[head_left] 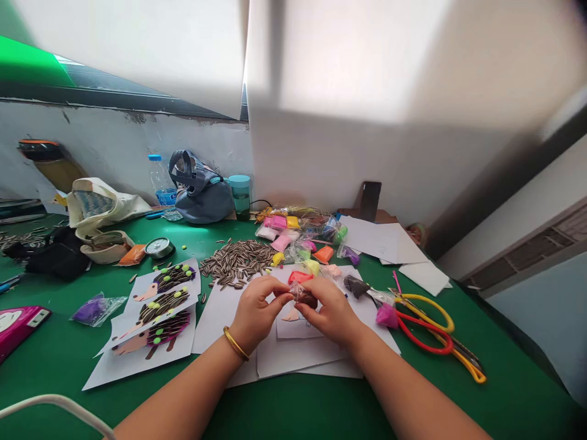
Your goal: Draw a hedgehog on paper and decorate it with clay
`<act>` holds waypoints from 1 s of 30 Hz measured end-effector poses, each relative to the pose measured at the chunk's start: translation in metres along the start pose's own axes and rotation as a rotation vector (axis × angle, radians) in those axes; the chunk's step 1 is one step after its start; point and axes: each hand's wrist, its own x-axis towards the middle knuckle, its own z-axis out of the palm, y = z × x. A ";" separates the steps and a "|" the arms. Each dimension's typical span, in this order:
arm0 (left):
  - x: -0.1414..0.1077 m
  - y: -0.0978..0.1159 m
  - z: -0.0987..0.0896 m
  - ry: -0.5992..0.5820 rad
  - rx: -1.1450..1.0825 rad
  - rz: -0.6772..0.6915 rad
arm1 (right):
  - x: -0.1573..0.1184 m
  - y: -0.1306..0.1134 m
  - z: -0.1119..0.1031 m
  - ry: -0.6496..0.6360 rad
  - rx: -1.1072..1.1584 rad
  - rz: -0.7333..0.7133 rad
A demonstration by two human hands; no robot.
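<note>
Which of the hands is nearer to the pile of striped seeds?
Left: the left hand is just on the near side of the seed pile; the right hand is farther off, to its right.

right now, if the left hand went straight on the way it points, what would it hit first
The left hand would most likely meet the brown packet first, held between both hands; the right hand seems next, though depth is unclear.

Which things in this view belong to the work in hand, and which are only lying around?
Likely belonging to the work:
brown packet, held by left hand and right hand
striped seeds
coloured packets
seed-covered animal pictures
white paper

Probably just lying around:
phone
water bottle
blue bag
teal-lidded cup
</note>
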 end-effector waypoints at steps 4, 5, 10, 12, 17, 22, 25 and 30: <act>0.000 0.001 -0.001 -0.009 -0.023 0.032 | 0.001 -0.002 0.000 0.002 0.011 -0.012; 0.000 0.001 0.000 -0.011 -0.031 0.048 | 0.001 -0.002 0.000 0.000 0.014 -0.010; 0.001 0.004 0.002 0.005 -0.078 0.084 | 0.000 0.001 0.000 0.001 0.023 0.005; 0.002 0.005 0.002 0.022 -0.087 0.046 | 0.000 0.002 0.000 0.009 0.020 0.010; 0.002 0.003 0.000 0.031 -0.077 -0.001 | -0.001 0.001 0.000 0.023 0.030 0.009; 0.002 0.002 0.001 0.030 -0.142 -0.016 | 0.000 0.001 0.000 0.020 0.044 0.027; 0.003 0.004 0.001 -0.003 -0.183 -0.030 | 0.000 0.001 0.000 0.019 0.049 0.029; 0.002 0.007 0.002 -0.047 -0.155 -0.006 | 0.000 -0.001 0.000 0.007 0.032 0.006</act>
